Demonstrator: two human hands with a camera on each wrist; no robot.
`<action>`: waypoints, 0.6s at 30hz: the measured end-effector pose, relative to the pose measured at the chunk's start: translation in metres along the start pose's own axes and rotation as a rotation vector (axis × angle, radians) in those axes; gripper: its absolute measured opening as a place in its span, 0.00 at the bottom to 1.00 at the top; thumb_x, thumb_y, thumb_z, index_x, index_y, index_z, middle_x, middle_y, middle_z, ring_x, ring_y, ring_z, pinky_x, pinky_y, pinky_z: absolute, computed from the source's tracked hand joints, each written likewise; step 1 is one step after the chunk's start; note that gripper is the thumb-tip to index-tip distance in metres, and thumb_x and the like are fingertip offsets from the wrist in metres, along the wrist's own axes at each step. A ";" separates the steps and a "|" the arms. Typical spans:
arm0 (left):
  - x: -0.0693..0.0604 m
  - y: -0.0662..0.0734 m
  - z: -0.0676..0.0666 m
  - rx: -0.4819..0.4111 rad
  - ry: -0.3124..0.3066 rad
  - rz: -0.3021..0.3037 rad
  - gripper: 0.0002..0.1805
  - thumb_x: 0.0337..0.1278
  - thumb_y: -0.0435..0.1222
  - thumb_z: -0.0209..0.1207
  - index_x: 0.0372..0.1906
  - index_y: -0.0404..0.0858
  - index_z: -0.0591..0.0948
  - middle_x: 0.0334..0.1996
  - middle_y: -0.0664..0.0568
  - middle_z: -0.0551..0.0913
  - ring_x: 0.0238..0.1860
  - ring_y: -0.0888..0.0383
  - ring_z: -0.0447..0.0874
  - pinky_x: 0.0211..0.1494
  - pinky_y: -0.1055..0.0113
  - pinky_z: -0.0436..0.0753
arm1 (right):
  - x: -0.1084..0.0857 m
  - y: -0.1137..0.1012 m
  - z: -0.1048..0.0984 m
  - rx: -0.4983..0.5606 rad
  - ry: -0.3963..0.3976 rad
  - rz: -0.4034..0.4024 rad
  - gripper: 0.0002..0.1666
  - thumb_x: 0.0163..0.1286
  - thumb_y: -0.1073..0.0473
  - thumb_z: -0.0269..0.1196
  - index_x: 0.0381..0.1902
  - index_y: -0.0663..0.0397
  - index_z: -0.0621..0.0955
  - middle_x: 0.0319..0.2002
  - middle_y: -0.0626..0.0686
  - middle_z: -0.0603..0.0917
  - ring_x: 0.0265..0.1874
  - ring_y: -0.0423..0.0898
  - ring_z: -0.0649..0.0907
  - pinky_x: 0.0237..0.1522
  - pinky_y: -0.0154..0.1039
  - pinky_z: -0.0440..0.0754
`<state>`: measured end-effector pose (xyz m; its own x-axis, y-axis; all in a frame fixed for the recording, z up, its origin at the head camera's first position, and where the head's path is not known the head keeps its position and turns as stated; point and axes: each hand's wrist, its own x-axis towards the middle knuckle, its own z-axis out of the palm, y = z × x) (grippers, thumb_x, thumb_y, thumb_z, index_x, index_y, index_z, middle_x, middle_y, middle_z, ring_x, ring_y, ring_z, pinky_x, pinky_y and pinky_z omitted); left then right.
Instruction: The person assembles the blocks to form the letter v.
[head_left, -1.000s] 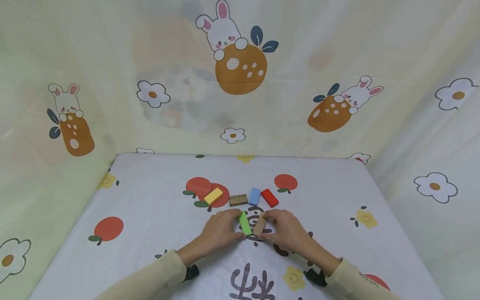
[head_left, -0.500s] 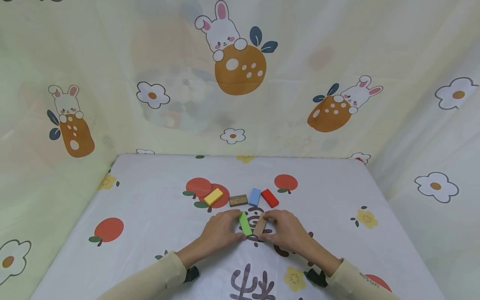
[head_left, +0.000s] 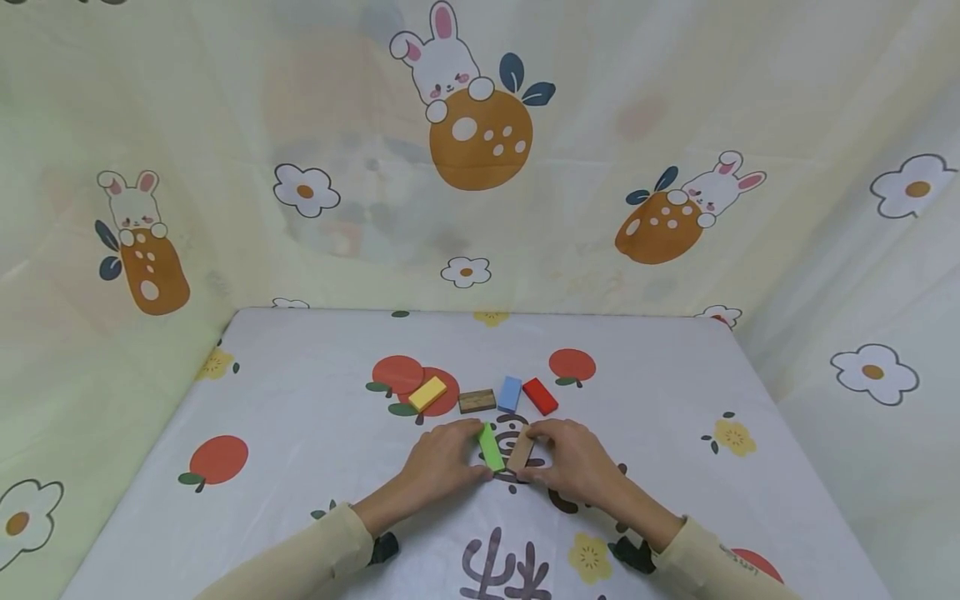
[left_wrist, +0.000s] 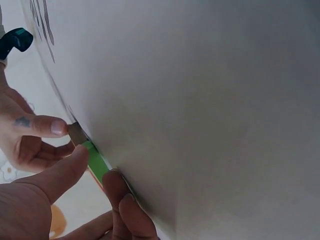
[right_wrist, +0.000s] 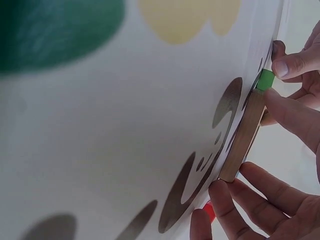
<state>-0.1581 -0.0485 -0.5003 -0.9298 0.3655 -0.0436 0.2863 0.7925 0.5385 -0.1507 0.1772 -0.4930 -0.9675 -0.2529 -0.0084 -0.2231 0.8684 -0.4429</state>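
Left hand (head_left: 447, 454): fingers and thumb clamped on the ends of the green block (head_left: 491, 448), at the middle of the desk (head_left: 315, 375). Right hand (head_left: 572, 458): fingers and thumb clamped likewise on the tan block (head_left: 521, 450), just to the right. The two blocks slant, nearer each other at their near ends. Beyond lie, left to right, yellow (head_left: 427, 393), brown (head_left: 477, 402), blue (head_left: 509, 394) and red (head_left: 540, 396) blocks. Hands and blocks show no visible shift from one second earlier.

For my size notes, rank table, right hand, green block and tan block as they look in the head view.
1. Table
2. Right hand
3. Green block, tan block: too alike to rank
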 end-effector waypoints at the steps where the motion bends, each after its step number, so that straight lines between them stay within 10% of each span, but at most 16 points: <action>1: 0.000 0.000 0.000 0.000 0.000 0.000 0.37 0.52 0.47 0.79 0.67 0.39 0.83 0.65 0.46 0.87 0.65 0.45 0.85 0.67 0.44 0.84 | 0.000 0.000 0.000 0.001 0.000 0.001 0.36 0.49 0.47 0.86 0.55 0.51 0.89 0.51 0.50 0.91 0.42 0.43 0.81 0.52 0.47 0.85; 18: 0.002 0.005 -0.001 0.037 -0.041 -0.014 0.39 0.54 0.48 0.78 0.69 0.38 0.81 0.71 0.44 0.81 0.72 0.42 0.80 0.71 0.39 0.80 | 0.001 0.003 0.001 0.019 -0.013 0.004 0.36 0.50 0.48 0.86 0.56 0.50 0.88 0.52 0.49 0.90 0.42 0.43 0.80 0.51 0.46 0.85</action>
<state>-0.1586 -0.0444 -0.4967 -0.9235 0.3739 -0.0860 0.2828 0.8147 0.5062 -0.1524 0.1790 -0.4954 -0.9667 -0.2549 -0.0220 -0.2165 0.8610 -0.4602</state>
